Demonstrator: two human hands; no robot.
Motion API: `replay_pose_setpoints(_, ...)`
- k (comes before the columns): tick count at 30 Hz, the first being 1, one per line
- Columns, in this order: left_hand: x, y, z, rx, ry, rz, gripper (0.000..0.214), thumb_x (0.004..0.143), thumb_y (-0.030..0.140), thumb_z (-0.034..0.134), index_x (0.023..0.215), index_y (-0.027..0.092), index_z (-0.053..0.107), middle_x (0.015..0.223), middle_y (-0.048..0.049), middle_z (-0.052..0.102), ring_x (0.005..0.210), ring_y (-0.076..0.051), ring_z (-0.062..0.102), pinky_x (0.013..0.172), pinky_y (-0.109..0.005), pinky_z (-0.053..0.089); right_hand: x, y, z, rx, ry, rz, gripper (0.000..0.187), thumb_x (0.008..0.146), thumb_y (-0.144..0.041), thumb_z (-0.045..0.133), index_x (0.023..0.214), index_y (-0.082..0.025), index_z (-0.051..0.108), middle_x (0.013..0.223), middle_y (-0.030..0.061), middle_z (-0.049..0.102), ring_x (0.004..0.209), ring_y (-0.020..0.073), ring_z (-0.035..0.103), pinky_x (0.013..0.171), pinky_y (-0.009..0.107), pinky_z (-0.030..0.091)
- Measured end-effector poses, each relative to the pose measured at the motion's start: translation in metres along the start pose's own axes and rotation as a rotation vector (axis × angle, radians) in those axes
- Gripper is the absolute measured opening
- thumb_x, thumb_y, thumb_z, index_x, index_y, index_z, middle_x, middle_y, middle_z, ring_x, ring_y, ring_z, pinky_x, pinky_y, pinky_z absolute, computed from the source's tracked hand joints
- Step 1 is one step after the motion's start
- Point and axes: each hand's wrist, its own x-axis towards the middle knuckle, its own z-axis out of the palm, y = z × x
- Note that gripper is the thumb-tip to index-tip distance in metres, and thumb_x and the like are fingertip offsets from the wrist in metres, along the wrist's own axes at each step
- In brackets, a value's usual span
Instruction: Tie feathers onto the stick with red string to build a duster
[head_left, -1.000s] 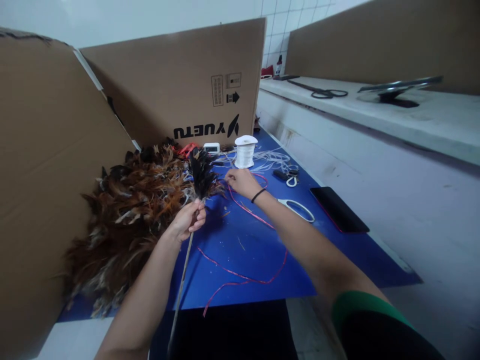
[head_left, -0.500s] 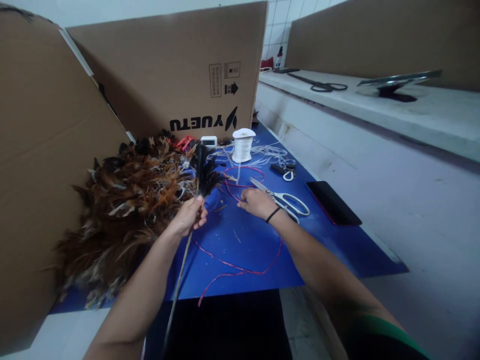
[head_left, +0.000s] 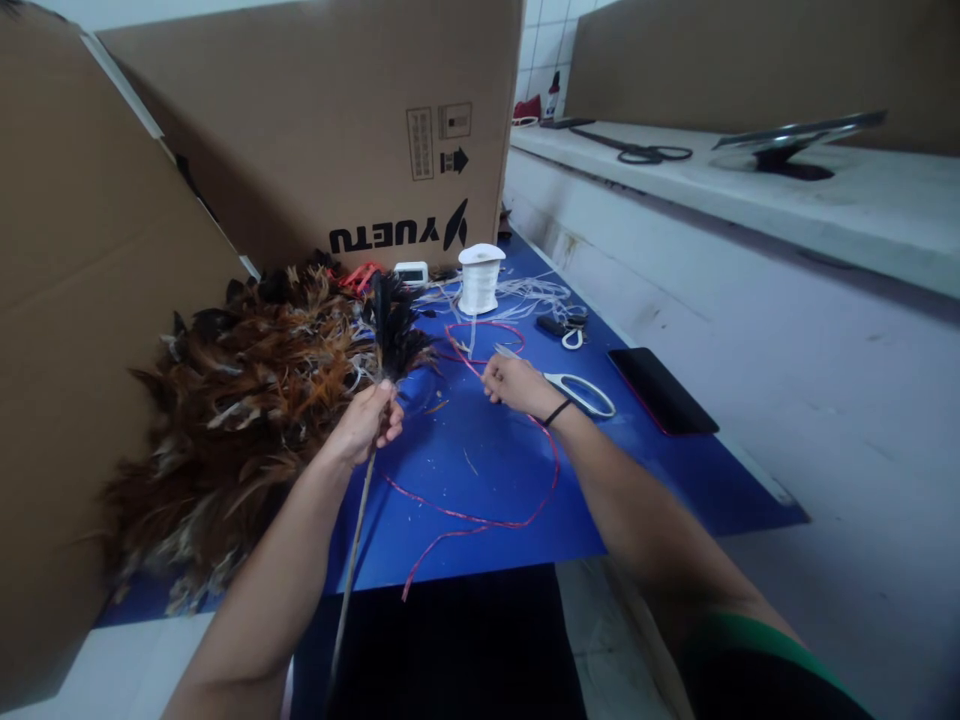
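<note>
1. Head view: pinching stick (head_left: 358, 530) just below black feathers (head_left: 394, 325) with left fingers (head_left: 390, 424), beside brown feather pile (head_left: 247, 400).
2. Holding right fingers (head_left: 491, 382) curled at red cord (head_left: 491, 524) over tabletop (head_left: 450, 470); cannot tell whether pinching it.

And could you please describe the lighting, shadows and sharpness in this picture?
In the head view, light is dim, bluish and diffuse; also in the head view, a soft shadow lies beside the stick on the blue tabletop, fine detail in the brown feathers blurs, and the dark sleeve looks stretched toward the frame's corner.
</note>
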Motion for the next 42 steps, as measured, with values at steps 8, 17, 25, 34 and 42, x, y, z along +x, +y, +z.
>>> replay_pose_setpoints(8,-0.002,0.003,-0.001,-0.019,-0.008,0.005,0.038,0.077,0.053,0.055,0.075,0.018,0.042,0.050,0.0046,0.047,0.035,-0.007,0.042,0.027,-0.013,0.023,0.004,0.010,-0.015,0.154,0.415,-0.041,0.014,0.080,-0.020,0.049,0.091,-0.017,0.057,0.062,-0.0008,0.062,0.058,0.0128,0.058,0.061,0.023,0.042)
replay_pose_setpoints(17,-0.003,-0.001,0.003,0.093,0.042,0.051,0.040,0.078,0.056,0.052,0.072,0.017,0.044,0.048,0.0035,0.048,0.032,-0.007,0.044,0.026,-0.015,0.023,0.006,0.024,-0.024,-0.114,0.705,-0.083,0.021,0.082,-0.016,0.041,0.094,-0.018,0.058,0.088,0.0089,0.066,0.084,0.0214,0.060,0.078,0.032,0.044)
replay_pose_setpoints(25,-0.004,-0.002,0.005,0.256,0.124,0.104,0.043,0.081,0.056,0.047,0.064,0.017,0.043,0.046,0.0034,0.047,0.030,-0.007,0.045,0.026,-0.016,0.025,0.007,0.033,-0.025,-0.232,0.701,-0.028,0.022,0.083,-0.016,0.041,0.097,-0.016,0.058,0.094,0.0112,0.065,0.090,0.0236,0.059,0.079,0.033,0.043)
replay_pose_setpoints(34,-0.003,0.003,0.000,0.251,0.177,0.146,0.040,0.084,0.054,0.042,0.066,0.018,0.040,0.046,0.0062,0.042,0.031,-0.006,0.043,0.027,-0.015,0.024,0.006,0.040,-0.036,-0.212,0.789,0.013,0.021,0.079,-0.014,0.044,0.092,-0.017,0.060,0.088,0.0087,0.067,0.079,0.0217,0.060,0.074,0.032,0.044)
replay_pose_setpoints(42,-0.003,0.006,-0.005,0.233,0.208,0.171,0.035,0.084,0.052,0.042,0.072,0.018,0.042,0.047,0.0076,0.041,0.032,-0.006,0.042,0.027,-0.014,0.023,0.005,0.032,-0.032,-0.031,0.567,-0.084,0.021,0.076,-0.016,0.049,0.091,-0.017,0.064,0.072,0.0036,0.066,0.065,0.0162,0.060,0.066,0.028,0.045)
